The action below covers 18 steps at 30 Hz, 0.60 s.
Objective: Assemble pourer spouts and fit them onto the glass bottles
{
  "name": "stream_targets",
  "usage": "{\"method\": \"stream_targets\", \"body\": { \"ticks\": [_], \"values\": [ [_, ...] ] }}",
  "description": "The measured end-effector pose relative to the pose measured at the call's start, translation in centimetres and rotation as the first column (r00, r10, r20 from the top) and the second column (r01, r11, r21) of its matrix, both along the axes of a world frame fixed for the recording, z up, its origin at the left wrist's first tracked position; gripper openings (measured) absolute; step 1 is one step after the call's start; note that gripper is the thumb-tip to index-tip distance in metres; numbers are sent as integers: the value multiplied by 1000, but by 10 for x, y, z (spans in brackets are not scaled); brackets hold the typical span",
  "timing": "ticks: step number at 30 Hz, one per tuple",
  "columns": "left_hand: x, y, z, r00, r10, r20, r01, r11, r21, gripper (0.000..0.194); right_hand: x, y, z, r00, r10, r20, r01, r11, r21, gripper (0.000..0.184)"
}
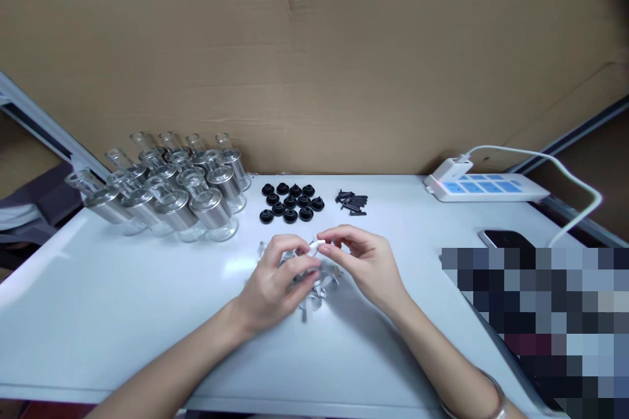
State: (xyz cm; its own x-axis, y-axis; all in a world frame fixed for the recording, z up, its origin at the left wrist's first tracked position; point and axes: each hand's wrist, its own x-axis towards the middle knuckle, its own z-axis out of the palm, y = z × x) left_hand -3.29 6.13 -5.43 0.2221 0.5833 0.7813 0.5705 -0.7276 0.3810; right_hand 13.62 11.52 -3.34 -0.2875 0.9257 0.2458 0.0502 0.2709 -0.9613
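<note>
A small white piece (316, 246), its exact kind too small to tell, sits between the fingertips of both hands above the table. My right hand (371, 265) pinches it between thumb and index finger. With curled fingers, my left hand (278, 284) grips it from the other side. Beneath the hands lie several shiny metal and clear parts (314, 301), partly covered by my fingers. Black round caps (289, 216) are grouped just beyond the hands. To their right is a small pile of thin black sticks (351, 201).
Several glass bottles with metal sleeves (211, 206) stand at the back left of the white table (147, 314). At the back right is a power strip (491, 187) with a plugged-in charger and white cable (584, 209). A dark phone (506, 239) lies nearer. Cardboard (314, 78) walls the back.
</note>
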Motion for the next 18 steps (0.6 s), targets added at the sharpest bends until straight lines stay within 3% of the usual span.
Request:
{"method": "stream_targets", "body": {
  "ticks": [2,4,6,8,10,15,18],
  "values": [
    [2,-3,1,997,-37,67,45,992,-118,36,1,0,1,1000,11,-7,-11,999,35,7],
    [3,-5,5,971,-20,237,101,937,-335,33,2,1,3,1000,31,0,-31,996,85,6],
    [5,-6,9,917,63,393,183,810,-557,26,4,1,4,998,54,14,-55,991,125,6],
    [6,-4,13,874,139,465,256,681,-686,25,4,1,5,997,67,36,-72,987,147,7],
    [6,-1,16,850,165,501,299,633,-715,25,4,1,5,996,72,56,-80,984,158,7],
    [7,2,15,813,162,560,358,619,-699,21,2,2,3,995,88,45,-95,974,207,11],
    [7,3,15,786,169,595,407,584,-703,21,3,2,2,994,96,60,-107,967,230,10]
  ]
}}
